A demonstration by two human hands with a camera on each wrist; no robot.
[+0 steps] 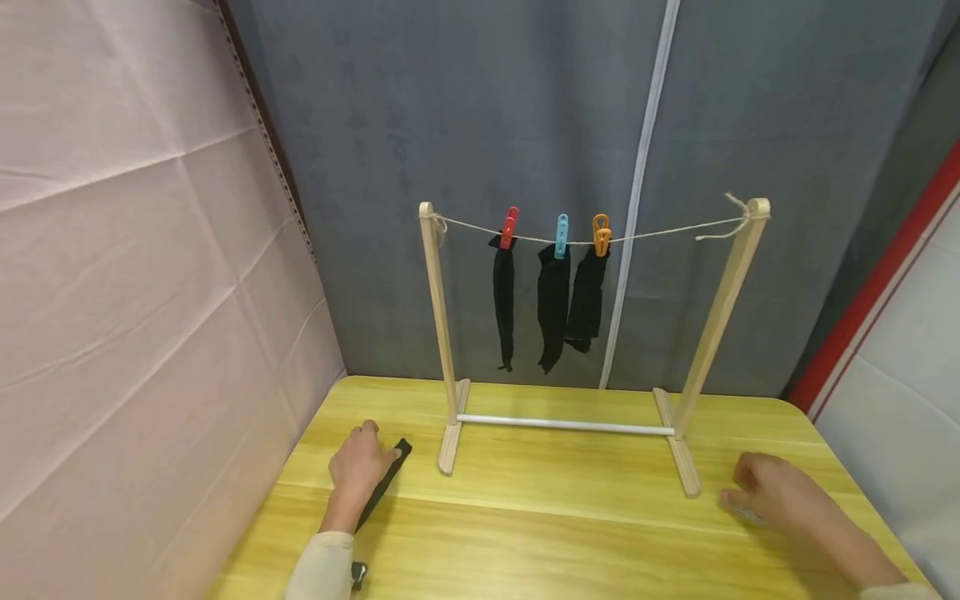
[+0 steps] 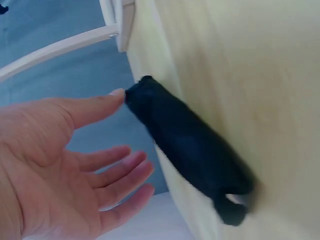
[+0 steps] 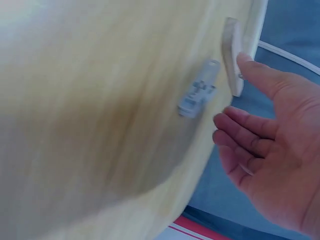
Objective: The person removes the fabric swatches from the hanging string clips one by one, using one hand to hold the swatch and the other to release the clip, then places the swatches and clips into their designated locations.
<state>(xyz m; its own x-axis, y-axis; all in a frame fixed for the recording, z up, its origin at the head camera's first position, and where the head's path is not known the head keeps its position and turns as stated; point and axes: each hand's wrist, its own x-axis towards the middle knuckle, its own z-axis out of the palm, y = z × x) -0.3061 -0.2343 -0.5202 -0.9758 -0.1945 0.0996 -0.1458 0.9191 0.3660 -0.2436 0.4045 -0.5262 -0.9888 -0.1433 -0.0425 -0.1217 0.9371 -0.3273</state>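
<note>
A black sock [image 2: 185, 137] lies slantwise on the left of the table. My left hand [image 1: 358, 461] is beside it; in the left wrist view the thumb tip meets or nearly meets one end, while the other fingers stay loosely spread. On the right, a pale grey clothespin [image 3: 199, 92] rests on the tabletop, mostly covered in the head view. Just above it is my right hand [image 1: 776, 496], slightly blurred, thumb and fingers apart with nothing between them. Red [image 1: 510, 227], blue [image 1: 562, 236] and orange [image 1: 602, 235] clothespins hold black socks [image 1: 553, 304] on the string.
A wooden stand with two posts [image 1: 720, 321] carries the string [image 1: 667, 232]; a white bar [image 1: 562, 425] joins its feet. Behind the table [image 1: 555, 533] hangs a grey curtain [image 1: 465, 108]. By the left sleeve, a small dark object [image 1: 359, 575] is partly hidden.
</note>
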